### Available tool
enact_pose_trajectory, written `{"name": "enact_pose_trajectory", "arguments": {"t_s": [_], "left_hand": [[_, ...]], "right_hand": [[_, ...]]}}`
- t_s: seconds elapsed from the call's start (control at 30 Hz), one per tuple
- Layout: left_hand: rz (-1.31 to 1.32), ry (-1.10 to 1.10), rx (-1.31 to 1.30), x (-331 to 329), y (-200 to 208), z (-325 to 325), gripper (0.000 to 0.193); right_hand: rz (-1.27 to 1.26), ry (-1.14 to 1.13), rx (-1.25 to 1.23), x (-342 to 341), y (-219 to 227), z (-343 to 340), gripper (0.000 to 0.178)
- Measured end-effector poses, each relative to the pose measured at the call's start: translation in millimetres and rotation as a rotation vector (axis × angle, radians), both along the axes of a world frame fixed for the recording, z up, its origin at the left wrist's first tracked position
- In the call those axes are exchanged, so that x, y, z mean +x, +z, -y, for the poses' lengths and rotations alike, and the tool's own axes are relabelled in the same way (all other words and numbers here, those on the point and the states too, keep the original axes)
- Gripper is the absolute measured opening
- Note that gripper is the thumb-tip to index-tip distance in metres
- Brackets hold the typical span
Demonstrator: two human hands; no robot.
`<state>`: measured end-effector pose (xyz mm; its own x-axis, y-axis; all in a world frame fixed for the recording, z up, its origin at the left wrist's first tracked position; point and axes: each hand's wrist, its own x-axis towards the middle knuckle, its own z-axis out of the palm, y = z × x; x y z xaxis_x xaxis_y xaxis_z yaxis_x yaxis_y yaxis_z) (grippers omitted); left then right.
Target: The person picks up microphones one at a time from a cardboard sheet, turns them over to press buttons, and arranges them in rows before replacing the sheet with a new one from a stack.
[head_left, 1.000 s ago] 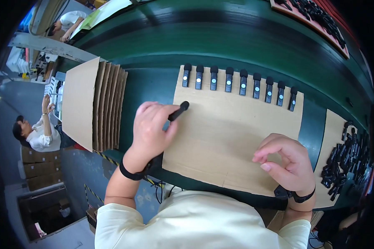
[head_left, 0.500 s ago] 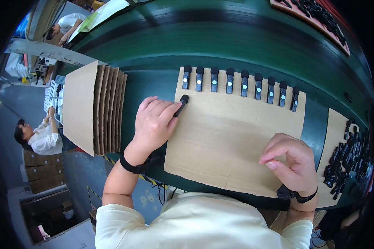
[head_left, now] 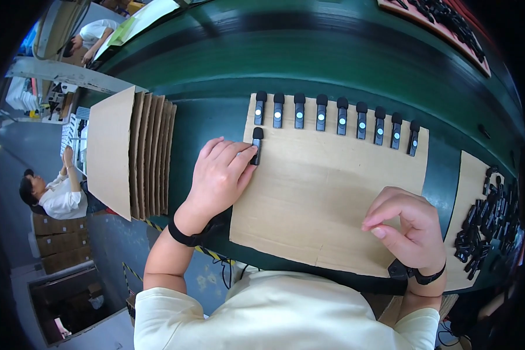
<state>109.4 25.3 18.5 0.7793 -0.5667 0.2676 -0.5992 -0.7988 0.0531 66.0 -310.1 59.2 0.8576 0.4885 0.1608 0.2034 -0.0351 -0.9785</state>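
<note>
A cardboard sheet [head_left: 315, 198] lies in front of me on the green bench. Along its far edge stands a row of several small black clip-on microphones [head_left: 321, 114] with foam tips and pale round stickers. Below the row's left end, another black microphone [head_left: 258, 140] lies nearly parallel to them at the sheet's left edge. My left hand [head_left: 221, 175] pinches its lower part between thumb and fingertips. Over the right side of the sheet hovers my right hand [head_left: 408, 227], fingers curled and thumb close to the index finger, with nothing visible between them.
Stacked cardboard sheets [head_left: 114, 151] stand to the left. A heap of black microphones [head_left: 487, 224] lies on another cardboard piece at right. At the far right is a pink-edged tray [head_left: 437, 26] of black parts. Two people [head_left: 64, 195] work at the left.
The microphone under my left hand has turned from slanted to nearly upright in the view, in line with the row. My right hand has hardly moved.
</note>
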Motion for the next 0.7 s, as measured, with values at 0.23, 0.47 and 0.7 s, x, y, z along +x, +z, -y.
{"name": "enact_pose_trajectory", "arguments": {"t_s": [0.23, 0.47, 0.7], "left_hand": [[-0.013, -0.012, -0.028, 2, 2, 5, 0.035], [-0.011, 0.000, -0.088, -8, 12, 7, 0.036], [-0.076, -0.047, -0.231, -23, 26, 24, 0.032]], "right_hand": [[-0.006, -0.038, -0.026, 0, -1, 3, 0.009], [0.137, -0.172, -0.152, 22, -6, 29, 0.007], [0.281, -0.652, -0.563, 76, -42, 120, 0.014]]}}
